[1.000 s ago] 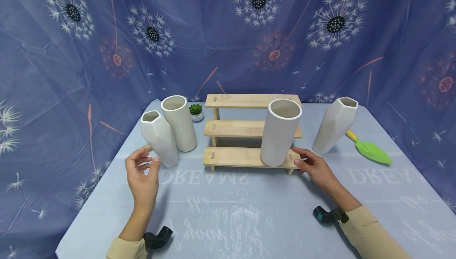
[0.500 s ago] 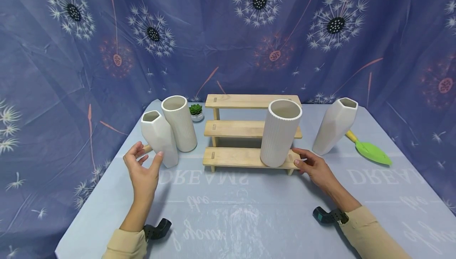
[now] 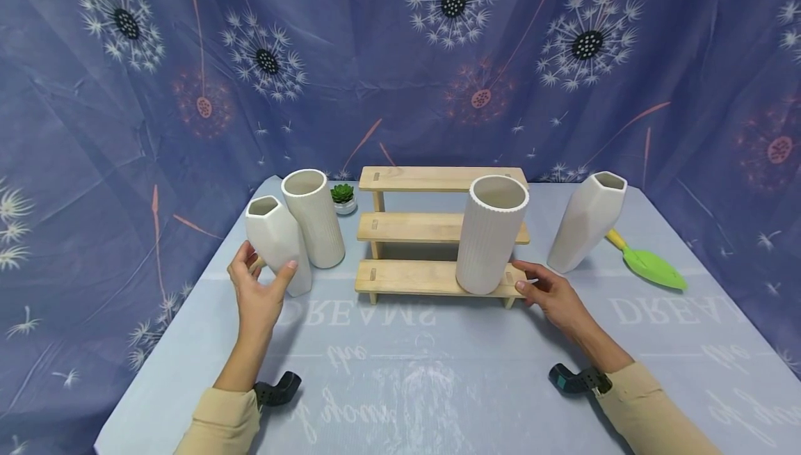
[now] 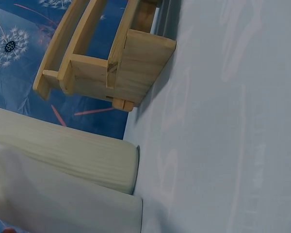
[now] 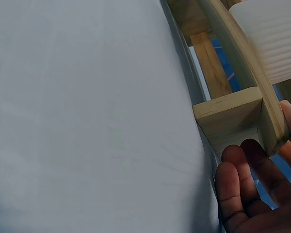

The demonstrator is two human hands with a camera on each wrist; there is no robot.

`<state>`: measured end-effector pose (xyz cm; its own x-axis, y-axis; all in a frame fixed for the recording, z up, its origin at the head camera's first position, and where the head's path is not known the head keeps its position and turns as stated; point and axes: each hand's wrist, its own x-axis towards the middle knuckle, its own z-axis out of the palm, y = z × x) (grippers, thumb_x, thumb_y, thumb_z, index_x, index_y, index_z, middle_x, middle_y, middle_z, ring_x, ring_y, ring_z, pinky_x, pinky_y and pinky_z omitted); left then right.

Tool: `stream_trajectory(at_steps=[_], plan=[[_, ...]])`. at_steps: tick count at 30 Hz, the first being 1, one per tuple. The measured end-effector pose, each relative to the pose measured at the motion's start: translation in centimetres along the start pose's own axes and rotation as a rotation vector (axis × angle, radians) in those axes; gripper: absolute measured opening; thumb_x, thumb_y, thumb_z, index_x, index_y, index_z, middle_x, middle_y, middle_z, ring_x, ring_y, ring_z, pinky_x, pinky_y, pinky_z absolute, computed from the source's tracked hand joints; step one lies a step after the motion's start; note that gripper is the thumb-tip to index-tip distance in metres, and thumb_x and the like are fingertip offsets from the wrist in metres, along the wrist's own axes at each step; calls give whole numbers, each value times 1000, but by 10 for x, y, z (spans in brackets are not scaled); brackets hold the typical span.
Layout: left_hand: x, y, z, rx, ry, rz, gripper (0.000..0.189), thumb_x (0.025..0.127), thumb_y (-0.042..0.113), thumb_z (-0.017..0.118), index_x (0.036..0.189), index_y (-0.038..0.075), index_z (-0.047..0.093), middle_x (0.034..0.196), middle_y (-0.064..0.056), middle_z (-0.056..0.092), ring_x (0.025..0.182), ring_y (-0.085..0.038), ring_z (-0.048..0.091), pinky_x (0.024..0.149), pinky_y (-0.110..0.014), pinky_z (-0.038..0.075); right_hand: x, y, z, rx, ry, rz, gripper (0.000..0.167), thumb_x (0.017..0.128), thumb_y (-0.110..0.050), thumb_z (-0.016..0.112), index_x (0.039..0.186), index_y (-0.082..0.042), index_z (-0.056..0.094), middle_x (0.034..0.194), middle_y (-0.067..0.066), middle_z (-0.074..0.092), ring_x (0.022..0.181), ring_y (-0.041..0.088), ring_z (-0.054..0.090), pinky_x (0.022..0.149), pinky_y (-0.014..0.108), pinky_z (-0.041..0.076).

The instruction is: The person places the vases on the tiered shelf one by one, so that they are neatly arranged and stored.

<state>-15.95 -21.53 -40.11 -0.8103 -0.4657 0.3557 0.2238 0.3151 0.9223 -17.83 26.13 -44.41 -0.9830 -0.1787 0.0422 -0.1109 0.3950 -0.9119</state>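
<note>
Left hand [image 3: 258, 298] has its grip pretty wide, thumb and fingers around the angular white vase [image 3: 275, 236] over on the left of the surface [image 3: 375, 399], right beside a round vase [image 3: 319, 225]; can't tell if it's actually touching. Right hand [image 3: 553, 295] has a narrow grip, pinching the right end of the wooden stand [image 3: 407, 275]'s bottom step; a ribbed vase [image 3: 491, 246] sits on that same step.

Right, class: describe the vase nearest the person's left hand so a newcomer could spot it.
Find the three-tier pale wooden stand and look left. By the person's left hand is a tall white faceted ceramic-looking vase. Its angular mouth sets it apart from the round-mouthed off-white cylindrical vase just behind.
</note>
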Motion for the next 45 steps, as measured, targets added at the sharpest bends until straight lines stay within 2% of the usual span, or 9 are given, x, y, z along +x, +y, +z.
stream_trajectory(at_steps=[7,14,22,33,45], plan=[[4,-3,1,14,-38,-16,85,76,17,77,144,10,26,140,-13,29,129,-24,34,115,-48,24,0,-1,0,-4,5,6,52,93,-26,60,138,-6,46,122,21,52,81,3,56,68,27,54],[7,-4,2,29,-50,-40,83,77,17,77,143,9,28,139,-13,31,128,-22,35,114,-46,26,0,-2,0,2,2,0,51,93,-25,60,138,-6,46,121,21,52,82,4,56,69,27,54],[7,-3,4,-11,-81,-81,85,78,15,76,144,6,25,143,-15,35,133,-28,34,114,-47,26,0,-2,0,8,2,0,51,93,-25,60,138,-5,46,122,22,52,82,3,56,69,27,54],[9,-8,7,-11,-103,-135,85,79,19,76,144,6,22,142,-20,36,135,-36,35,113,-50,27,0,1,0,11,7,-12,51,93,-24,60,138,-4,46,121,22,52,82,2,56,68,26,54],[12,-8,6,0,-132,-181,84,80,24,75,143,6,23,141,-19,38,133,-32,38,109,-47,34,-1,2,1,22,7,-50,49,94,-21,58,137,-3,45,118,23,53,81,2,57,66,28,54]])
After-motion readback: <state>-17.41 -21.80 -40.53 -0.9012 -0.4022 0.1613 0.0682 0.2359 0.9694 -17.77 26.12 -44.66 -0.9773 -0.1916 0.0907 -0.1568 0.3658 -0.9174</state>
